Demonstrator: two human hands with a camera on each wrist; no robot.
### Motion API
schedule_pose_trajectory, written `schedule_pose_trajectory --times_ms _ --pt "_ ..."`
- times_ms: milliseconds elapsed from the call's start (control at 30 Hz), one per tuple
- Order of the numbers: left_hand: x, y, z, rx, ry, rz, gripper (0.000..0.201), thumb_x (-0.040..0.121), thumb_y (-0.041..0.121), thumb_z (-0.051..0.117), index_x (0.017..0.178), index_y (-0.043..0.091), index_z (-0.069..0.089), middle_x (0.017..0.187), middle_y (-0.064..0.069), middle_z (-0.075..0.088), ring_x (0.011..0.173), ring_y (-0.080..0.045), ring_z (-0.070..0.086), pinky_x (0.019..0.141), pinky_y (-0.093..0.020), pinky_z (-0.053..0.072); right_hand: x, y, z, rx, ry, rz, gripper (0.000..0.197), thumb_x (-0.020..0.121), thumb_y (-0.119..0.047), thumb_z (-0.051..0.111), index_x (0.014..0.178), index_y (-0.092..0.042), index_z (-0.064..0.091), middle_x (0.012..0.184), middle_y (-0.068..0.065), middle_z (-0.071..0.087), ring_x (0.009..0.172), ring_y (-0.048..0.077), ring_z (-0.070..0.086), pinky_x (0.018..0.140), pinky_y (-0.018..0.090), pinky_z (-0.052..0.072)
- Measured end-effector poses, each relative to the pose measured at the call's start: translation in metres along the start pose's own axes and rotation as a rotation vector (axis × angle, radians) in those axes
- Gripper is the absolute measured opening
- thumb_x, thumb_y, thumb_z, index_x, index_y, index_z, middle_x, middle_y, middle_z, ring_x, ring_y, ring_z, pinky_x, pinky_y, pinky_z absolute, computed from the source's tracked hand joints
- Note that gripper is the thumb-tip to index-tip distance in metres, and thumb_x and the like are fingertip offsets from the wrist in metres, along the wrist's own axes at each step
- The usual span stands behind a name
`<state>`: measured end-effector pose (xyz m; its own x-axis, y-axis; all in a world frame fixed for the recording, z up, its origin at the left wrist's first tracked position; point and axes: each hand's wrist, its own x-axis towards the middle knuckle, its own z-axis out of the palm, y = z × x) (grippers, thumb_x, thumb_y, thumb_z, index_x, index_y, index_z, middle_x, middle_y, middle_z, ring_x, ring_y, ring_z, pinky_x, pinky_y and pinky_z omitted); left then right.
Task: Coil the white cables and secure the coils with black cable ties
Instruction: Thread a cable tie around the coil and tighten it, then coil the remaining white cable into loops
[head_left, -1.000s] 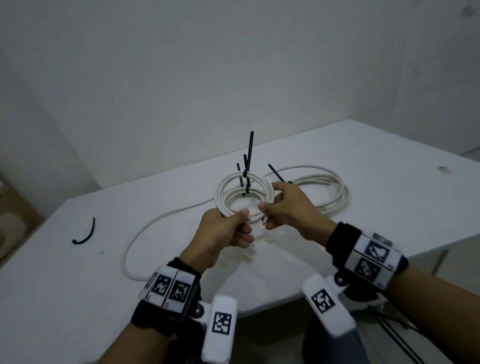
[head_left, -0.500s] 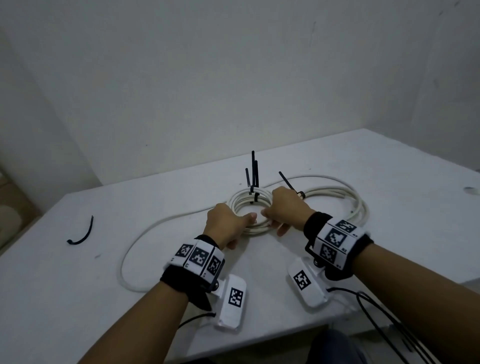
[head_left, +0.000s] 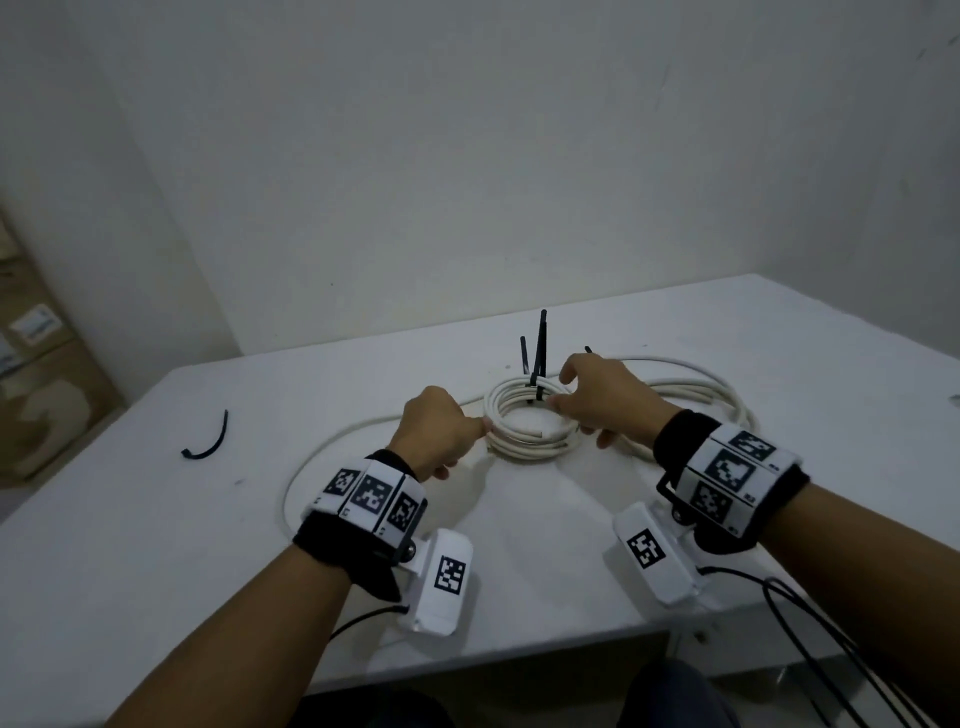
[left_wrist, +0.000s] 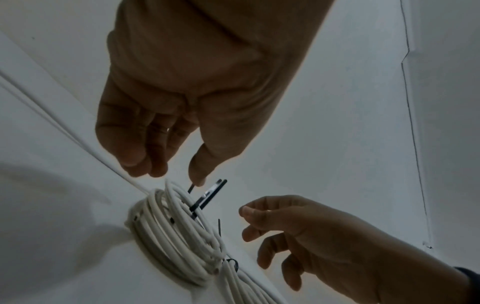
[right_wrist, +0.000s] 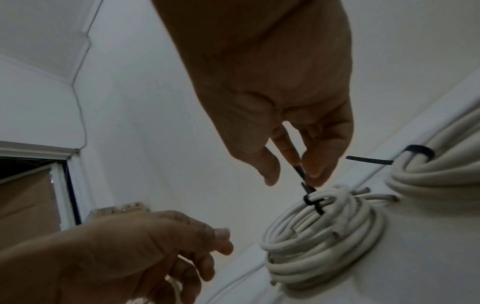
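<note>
A small coil of white cable (head_left: 519, 441) lies flat on the white table (head_left: 519, 561). Black cable ties (head_left: 540, 358) bind its far side, their tails standing upright. My left hand (head_left: 467, 436) hovers at the coil's left rim with fingers loosely curled, holding nothing; the left wrist view shows its fingertips (left_wrist: 145, 166) just above the coil (left_wrist: 176, 236). My right hand (head_left: 571, 389) is over the coil's right side, fingers relaxed and spread. In the right wrist view a tie tail (right_wrist: 298, 170) shows between the right hand's thumb and finger, apart from them in the left wrist view.
A larger white coil (head_left: 701, 395) with its own black tie (right_wrist: 418, 152) lies just right of the small one. A loose cable loop (head_left: 311, 467) trails left. A curved black tie piece (head_left: 208, 441) lies at far left. Cardboard boxes (head_left: 41, 395) stand beyond the left table edge.
The small coil was held up in both hands, then was lowered onto the table. Both hands have now let go of it, and their fingers have opened.
</note>
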<state>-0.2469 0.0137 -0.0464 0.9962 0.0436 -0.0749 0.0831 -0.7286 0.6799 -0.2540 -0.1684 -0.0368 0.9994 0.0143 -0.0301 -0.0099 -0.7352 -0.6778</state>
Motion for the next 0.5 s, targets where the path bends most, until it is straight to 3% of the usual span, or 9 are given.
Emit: schedule_pose_trajectory --times_ms 167,233,333,467,500 --pt "-0.006 -0.042 -0.036 0.207 0.122 -0.020 0.027 0.086 0.027 0.067 0.096 0.002 0.063 0.094 -0.011 0.063 0.082 -0.026 0.058 0.073 -0.032 0.050 -0.015 -0.038 0.023 -0.028 -0.181 -0.070 0.023 0.090 -0.025 0.061 0.104 -0.009 0.055 0.086 0.008 0.061 0.066 0.021 0.062 0.040 0.025 0.050" --pt "-0.006 -0.071 -0.052 0.358 0.156 -0.068 0.028 0.086 0.028 0.064 0.102 0.006 0.056 0.102 -0.008 0.058 0.094 -0.028 0.058 0.076 -0.032 0.048 -0.013 -0.054 0.038 -0.008 -0.245 -0.091 0.023 0.090 -0.025 0.061 0.106 -0.010 0.055 0.081 0.006 0.060 0.062 0.019 0.062 0.040 0.024 0.050" --pt "0.000 -0.112 -0.072 0.527 0.141 -0.189 0.034 0.085 0.025 0.059 0.111 0.005 0.052 0.118 -0.015 0.053 0.108 -0.032 0.052 0.086 -0.037 0.046 -0.003 -0.080 0.060 0.041 -0.323 -0.121 0.023 0.091 -0.021 0.060 0.108 -0.007 0.055 0.082 0.007 0.059 0.061 0.019 0.063 0.042 0.027 0.053" --pt "0.013 -0.137 -0.090 0.577 0.033 -0.246 0.030 0.086 0.030 0.062 0.103 0.007 0.054 0.098 -0.007 0.055 0.087 -0.024 0.055 0.070 -0.028 0.044 0.010 -0.111 0.099 0.001 -0.513 -0.098 0.026 0.092 -0.021 0.059 0.111 -0.003 0.056 0.084 0.013 0.061 0.064 0.025 0.063 0.052 0.033 0.057" --pt "0.018 -0.139 -0.092 0.582 0.024 -0.233 0.027 0.087 0.027 0.061 0.104 0.006 0.055 0.099 -0.008 0.056 0.088 -0.024 0.056 0.070 -0.028 0.043 0.012 -0.116 0.110 -0.038 -0.576 -0.098 0.028 0.092 -0.024 0.060 0.111 -0.003 0.056 0.084 0.013 0.062 0.065 0.025 0.063 0.053 0.033 0.057"
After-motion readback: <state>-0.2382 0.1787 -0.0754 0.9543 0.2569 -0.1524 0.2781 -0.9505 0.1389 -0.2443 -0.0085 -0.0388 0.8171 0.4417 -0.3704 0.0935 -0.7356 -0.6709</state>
